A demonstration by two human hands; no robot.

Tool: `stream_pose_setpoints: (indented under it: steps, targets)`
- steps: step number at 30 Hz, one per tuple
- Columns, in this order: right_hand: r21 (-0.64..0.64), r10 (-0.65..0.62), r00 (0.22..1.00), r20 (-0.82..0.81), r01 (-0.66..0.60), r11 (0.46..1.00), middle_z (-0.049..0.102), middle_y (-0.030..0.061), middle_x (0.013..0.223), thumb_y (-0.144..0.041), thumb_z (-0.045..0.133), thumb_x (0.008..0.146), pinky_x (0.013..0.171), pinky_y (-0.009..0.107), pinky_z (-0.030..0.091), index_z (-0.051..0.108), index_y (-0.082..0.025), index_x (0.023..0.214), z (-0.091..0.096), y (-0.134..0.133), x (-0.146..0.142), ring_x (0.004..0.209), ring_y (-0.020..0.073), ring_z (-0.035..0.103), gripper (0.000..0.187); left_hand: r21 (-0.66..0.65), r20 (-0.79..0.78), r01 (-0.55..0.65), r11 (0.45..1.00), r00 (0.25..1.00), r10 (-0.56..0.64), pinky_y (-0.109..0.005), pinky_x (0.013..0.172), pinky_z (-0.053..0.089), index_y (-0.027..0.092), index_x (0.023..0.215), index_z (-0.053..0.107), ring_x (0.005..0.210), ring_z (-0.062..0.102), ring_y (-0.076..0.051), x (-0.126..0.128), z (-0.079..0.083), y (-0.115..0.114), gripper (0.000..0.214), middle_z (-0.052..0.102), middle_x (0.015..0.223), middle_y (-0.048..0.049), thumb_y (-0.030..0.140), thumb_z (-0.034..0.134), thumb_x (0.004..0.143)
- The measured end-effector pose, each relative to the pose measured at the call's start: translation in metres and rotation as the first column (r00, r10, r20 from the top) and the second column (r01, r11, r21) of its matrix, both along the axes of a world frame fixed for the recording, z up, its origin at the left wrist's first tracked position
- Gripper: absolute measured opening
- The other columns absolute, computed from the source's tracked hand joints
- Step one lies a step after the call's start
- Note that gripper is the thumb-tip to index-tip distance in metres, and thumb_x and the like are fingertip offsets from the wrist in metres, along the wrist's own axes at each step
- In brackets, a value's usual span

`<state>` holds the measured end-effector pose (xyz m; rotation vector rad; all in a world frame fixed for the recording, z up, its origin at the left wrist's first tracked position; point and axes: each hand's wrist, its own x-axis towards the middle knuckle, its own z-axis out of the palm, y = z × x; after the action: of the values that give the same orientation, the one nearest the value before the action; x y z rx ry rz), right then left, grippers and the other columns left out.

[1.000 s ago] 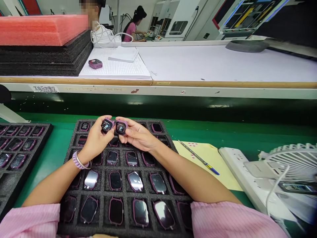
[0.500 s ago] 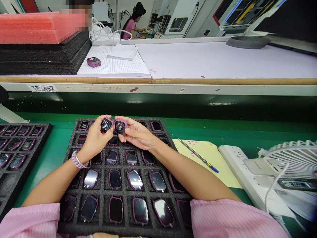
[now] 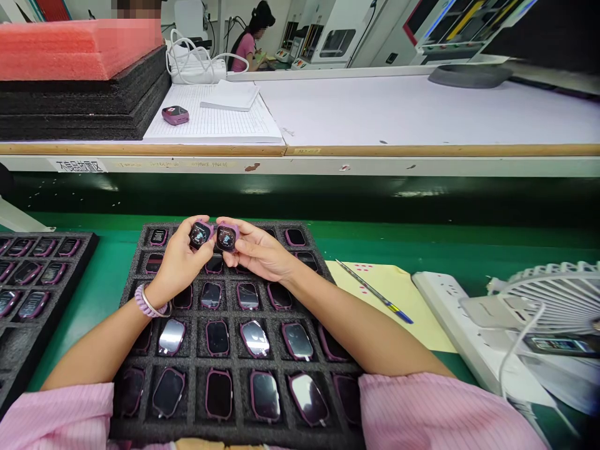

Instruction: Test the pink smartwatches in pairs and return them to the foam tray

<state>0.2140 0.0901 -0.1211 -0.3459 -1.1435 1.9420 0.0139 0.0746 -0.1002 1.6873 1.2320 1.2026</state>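
Two purple smartwatch bodies without straps are held side by side above the far part of a black foam tray [image 3: 192, 369]. My left hand [image 3: 182, 255] is closed around the left smartwatch [image 3: 200, 234], thumb along its lower edge. Its screen is lit with a round dial. In my right hand [image 3: 255, 250] is the right smartwatch [image 3: 227, 237], gripped by thumb and fingers, its screen lit too. The two watches nearly touch. Beneath them, the tray's compartments hold several more watches, such as a dark-screened watch [image 3: 219, 394].
A second foam tray [image 3: 89, 256] with watches lies at left. To the right are yellow paper [image 3: 422, 331], a pen [image 3: 375, 292], a power strip [image 3: 450, 312] and a white fan [image 3: 553, 294]. The shelf above bears stacked foam [image 3: 70, 112], a notebook [image 3: 215, 129] and one watch [image 3: 175, 115].
My hands and both watches hold almost the same pose. The whole view has shifted very slightly. In the background, the seated person's hands have moved a little.
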Motion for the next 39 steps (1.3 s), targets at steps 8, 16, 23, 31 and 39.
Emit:
stream_pose_setpoints:
  steps: [8,16,23,31,39]
  targets:
    - [0.0,-0.005,1.0,0.023,0.005,1.0,0.068,0.0002,0.104,-0.041,0.097,0.083,0.07,0.023,0.057,0.064,-0.022,0.134,-0.0011,0.0004,-0.0003,0.072,0.0104,0.067,0.064,0.015,-0.018,0.0,1.0,1.0,0.0,-0.031,0.089,0.057,0.017,0.125,0.063,0.103,0.068,-0.021,-0.0009,-0.0018,0.001,0.046,0.072,0.117,-0.0097,0.039,0.067,0.085]
    - [0.004,0.011,1.0,-0.005,-0.011,1.0,0.068,-0.0006,0.1,-0.038,0.096,0.085,0.071,0.022,0.057,0.064,-0.022,0.133,-0.0017,0.001,-0.0001,0.074,0.0108,0.068,0.06,0.015,-0.026,-0.006,1.0,1.0,0.006,-0.033,0.093,0.057,0.014,0.127,0.063,0.105,0.068,-0.022,-0.0007,-0.0009,0.0012,0.051,0.071,0.12,-0.0118,0.041,0.067,0.084]
    - [0.009,-0.003,1.0,0.017,0.003,1.0,0.068,0.0008,0.106,-0.039,0.096,0.085,0.072,0.024,0.058,0.063,-0.022,0.135,-0.002,0.0012,-0.0001,0.074,0.0107,0.067,0.063,0.025,-0.039,-0.008,1.0,0.999,0.009,-0.03,0.088,0.057,0.016,0.127,0.064,0.102,0.069,-0.02,-0.0007,-0.0007,0.0011,0.048,0.072,0.116,-0.0096,0.04,0.067,0.085]
    - [0.005,-0.008,1.0,0.021,0.007,1.0,0.068,0.001,0.106,-0.04,0.097,0.083,0.071,0.024,0.058,0.064,-0.022,0.133,-0.0013,0.0012,-0.0002,0.073,0.0112,0.067,0.062,0.023,-0.042,-0.008,1.0,0.999,0.009,-0.029,0.085,0.058,0.016,0.126,0.065,0.099,0.069,-0.02,-0.001,-0.0002,0.0018,0.047,0.073,0.114,-0.009,0.039,0.068,0.086]
    - [0.008,-0.004,1.0,0.007,0.004,1.0,0.068,0.0,0.101,-0.039,0.096,0.085,0.072,0.024,0.059,0.064,-0.022,0.134,-0.0005,0.0012,-0.0004,0.074,0.0116,0.068,0.061,0.006,-0.028,0.006,1.0,1.0,-0.006,-0.03,0.089,0.057,0.015,0.129,0.064,0.102,0.068,-0.021,-0.0007,0.0005,0.0016,0.051,0.072,0.116,-0.0099,0.041,0.069,0.086]
